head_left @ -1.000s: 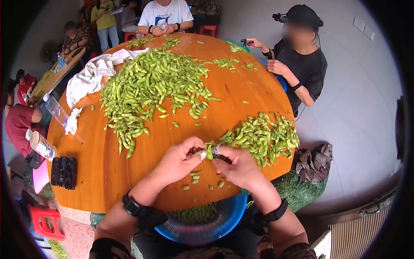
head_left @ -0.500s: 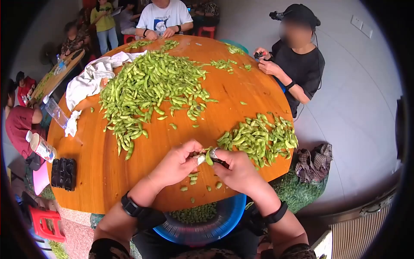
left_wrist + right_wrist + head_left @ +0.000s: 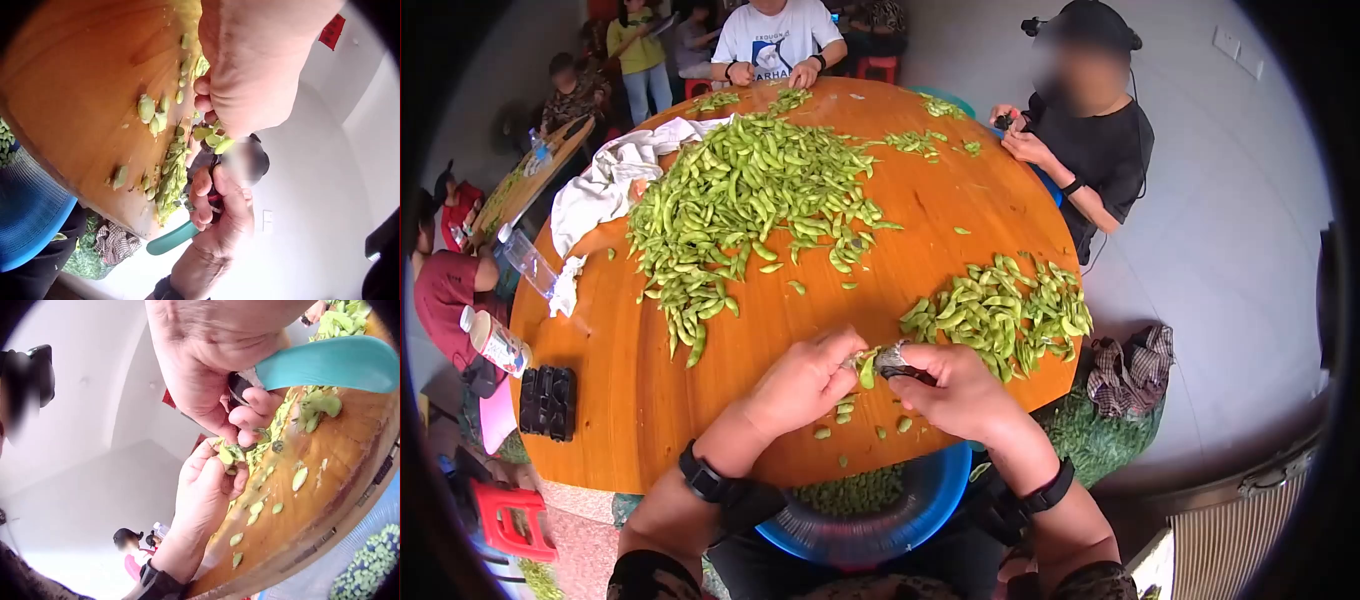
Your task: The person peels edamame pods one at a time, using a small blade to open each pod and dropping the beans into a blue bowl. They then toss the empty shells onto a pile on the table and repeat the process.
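Observation:
Between thumb and fingers my left hand [image 3: 800,388] pinches a green soybean pod [image 3: 867,374] above the table's near side. My right hand [image 3: 955,390] grips a tool with a curved teal handle [image 3: 331,365] and a dark front part, its kind mostly hidden by the fingers. The front of the tool is right at the pod, and the fingertips of both hands are close together there. Silvery wrapping [image 3: 890,358] shows at the right hand's thumb side. Several shelled beans [image 3: 845,408] lie on the wood just below the hands.
A big heap of pods [image 3: 745,190] covers the table's far left, a smaller pile [image 3: 1000,315] the right. Under the near edge sits a blue basin [image 3: 950,500] holding beans. White cloth [image 3: 605,185], bottles and a black case [image 3: 548,403] line the left edge. Other people sit around the table.
Both hands have shifted slightly left together with the pod, still pinched between them. The person at the right has brought both hands together, and the person at the back has reached toward some pods.

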The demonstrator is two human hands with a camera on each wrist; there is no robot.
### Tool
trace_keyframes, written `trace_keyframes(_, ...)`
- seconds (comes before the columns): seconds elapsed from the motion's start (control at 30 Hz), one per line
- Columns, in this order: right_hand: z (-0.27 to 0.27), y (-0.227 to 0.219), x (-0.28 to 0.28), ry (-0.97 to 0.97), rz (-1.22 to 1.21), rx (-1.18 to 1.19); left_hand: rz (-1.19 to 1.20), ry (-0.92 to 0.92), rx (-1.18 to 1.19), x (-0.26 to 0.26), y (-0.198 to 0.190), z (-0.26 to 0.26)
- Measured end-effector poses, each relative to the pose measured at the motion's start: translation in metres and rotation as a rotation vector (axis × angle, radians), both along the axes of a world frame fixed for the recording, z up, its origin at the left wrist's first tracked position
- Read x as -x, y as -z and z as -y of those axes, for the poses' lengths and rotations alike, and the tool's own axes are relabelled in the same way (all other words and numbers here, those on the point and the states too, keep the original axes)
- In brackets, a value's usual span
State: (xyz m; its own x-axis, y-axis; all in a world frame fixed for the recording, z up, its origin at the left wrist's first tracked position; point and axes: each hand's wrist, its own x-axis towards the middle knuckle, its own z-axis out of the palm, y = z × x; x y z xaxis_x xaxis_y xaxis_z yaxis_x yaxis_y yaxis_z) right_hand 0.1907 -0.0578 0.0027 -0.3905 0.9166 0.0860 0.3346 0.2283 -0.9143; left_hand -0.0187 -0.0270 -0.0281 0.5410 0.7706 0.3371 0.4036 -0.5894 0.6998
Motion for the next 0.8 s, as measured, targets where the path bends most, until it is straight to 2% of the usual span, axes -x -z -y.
trace_keyframes(0.03, -0.001, 0.0, -0.001, 0.001, 0.0, 0.002, 0.02, -0.003, -0.076, 0.0, 0.0, -0.001)
trace_keyframes(0.07, -0.003, -0.001, -0.004, 0.069, 0.065, -0.102, 0.041, -0.008, -0.152, 0.0, -0.001, -0.003)
trace_keyframes(0.13, -0.009, -0.009, -0.016, 0.246, 0.189, -0.317, 0.043, -0.07, -0.123, -0.001, -0.007, -0.001)
trace_keyframes(0.17, -0.013, -0.017, -0.027, 0.378, 0.407, -0.281, 0.046, -0.131, -0.096, -0.001, -0.01, -0.001)
trace_keyframes(0.23, -0.021, -0.012, -0.045, 0.551, 0.756, -0.508, 0.015, -0.172, -0.102, 0.004, -0.009, -0.005)
trace_keyframes(0.27, -0.019, -0.012, -0.044, 0.548, 0.752, -0.512, -0.016, -0.212, -0.115, 0.007, -0.009, -0.009)
trace_keyframes(0.33, -0.007, -0.009, -0.039, 0.31, 0.615, -0.58, 0.001, -0.262, -0.071, 0.012, -0.007, -0.015)
trace_keyframes(0.43, 0.006, 0.006, -0.022, 0.061, 0.602, -0.567, -0.029, -0.302, -0.042, 0.015, 0.007, -0.02)
trace_keyframes(0.47, 0.004, 0.012, -0.024, 0.06, 0.593, -0.568, -0.068, -0.296, -0.054, 0.014, 0.01, -0.02)
trace_keyframes(0.53, -0.002, 0.024, -0.033, 0.163, 0.771, -0.602, -0.097, -0.265, -0.002, 0.012, 0.005, -0.016)
trace_keyframes(0.6, -0.01, 0.024, -0.051, 0.254, 0.771, -0.572, -0.122, -0.239, 0.057, 0.007, -0.004, -0.004)
trace_keyframes(0.67, -0.012, 0.022, -0.056, 0.293, 0.764, -0.559, -0.324, -0.36, -0.462, -0.001, -0.025, 0.018)
trace_keyframes(0.7, -0.008, 0.02, -0.056, 0.278, 0.744, -0.583, -0.33, -0.369, -0.465, -0.001, -0.031, 0.028)
trace_keyframes(0.77, 0.0, 0.015, -0.054, 0.259, 0.718, -0.608, -0.451, -0.26, -0.202, 0.002, -0.035, 0.049)
trace_keyframes(0.8, 0.005, 0.011, -0.051, 0.226, 0.66, -0.607, -0.344, -0.223, -0.154, 0.006, -0.018, 0.051)
